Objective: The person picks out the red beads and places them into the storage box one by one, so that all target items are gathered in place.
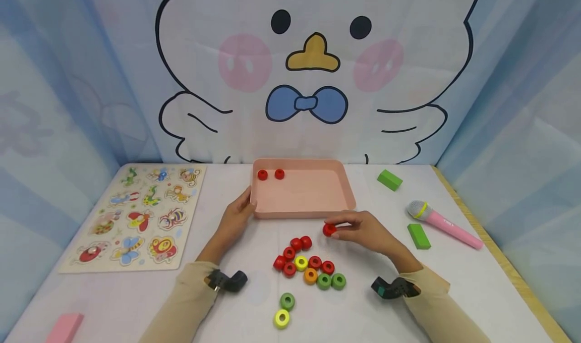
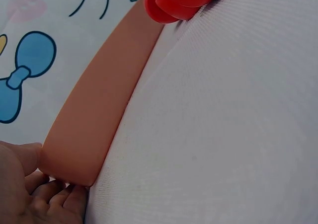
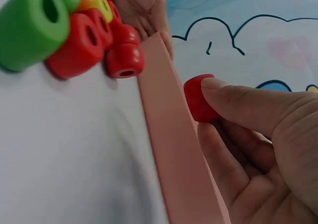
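My right hand (image 1: 363, 229) pinches a red bead (image 3: 197, 99) between thumb and fingers, just in front of the near edge of a pink tray (image 1: 304, 215). At the tray's left side, my left hand (image 1: 235, 219) grips the near corner, its thumb by the rim and its fingers curled against the wall, as the left wrist view shows. Two red beads (image 1: 279, 174) sit in the tray's far left part. Between my forearms lies a cluster of several beads: red (image 1: 289, 269), yellow (image 1: 301, 263), orange (image 1: 310, 276) and green (image 1: 338, 281).
A green bead (image 1: 287, 301) and a yellow bead (image 1: 281, 319) lie nearer me. On the left is an insect puzzle board (image 1: 136, 217), with a pink block (image 1: 65, 328) below. Two green blocks (image 1: 418, 236) and a pink microphone (image 1: 447, 226) lie right. A printed curtain (image 1: 313, 131) hangs behind.
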The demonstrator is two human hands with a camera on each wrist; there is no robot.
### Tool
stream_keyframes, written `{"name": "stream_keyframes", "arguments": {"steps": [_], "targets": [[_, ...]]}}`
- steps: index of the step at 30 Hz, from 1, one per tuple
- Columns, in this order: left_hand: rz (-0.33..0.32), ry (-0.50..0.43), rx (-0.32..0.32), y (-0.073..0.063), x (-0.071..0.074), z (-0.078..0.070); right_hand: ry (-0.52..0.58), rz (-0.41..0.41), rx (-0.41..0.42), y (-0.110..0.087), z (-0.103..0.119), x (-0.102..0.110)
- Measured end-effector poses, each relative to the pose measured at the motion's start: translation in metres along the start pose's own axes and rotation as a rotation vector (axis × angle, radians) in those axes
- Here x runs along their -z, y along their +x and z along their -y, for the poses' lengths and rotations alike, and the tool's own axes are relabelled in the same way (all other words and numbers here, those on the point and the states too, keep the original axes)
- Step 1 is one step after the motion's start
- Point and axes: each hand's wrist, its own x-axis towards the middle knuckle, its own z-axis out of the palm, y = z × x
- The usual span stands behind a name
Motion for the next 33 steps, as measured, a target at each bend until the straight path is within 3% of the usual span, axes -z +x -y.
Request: {"name": "stream_keyframes", "arguments": {"steps": [8, 12, 17, 24, 33], "targets": [[-0.003, -0.008, 0.004, 0.003, 0.003, 0.003, -0.083, -0.098, -0.063, 0.073, 0.025, 0.026], [-0.003, -0.011, 0.008, 0.003, 0.001, 0.004, -0.097, -0.120, -0.124, 0.112, 0.026, 0.031], [-0.014, -0.007, 0.004, 0.003, -0.001, 0.003, -0.112, -0.125, -0.164, 0.147, 0.019, 0.031], [-0.012, -0.029, -0.032, 0.003, -0.003, 0.002, -0.160, -0.141, -0.222, 0.172, 0.003, 0.029], [-0.030, -0.019, -0.044, 0.002, -0.001, 0.005, -0.305, -0.169, -0.381, 0.184, -0.007, 0.020]]}}
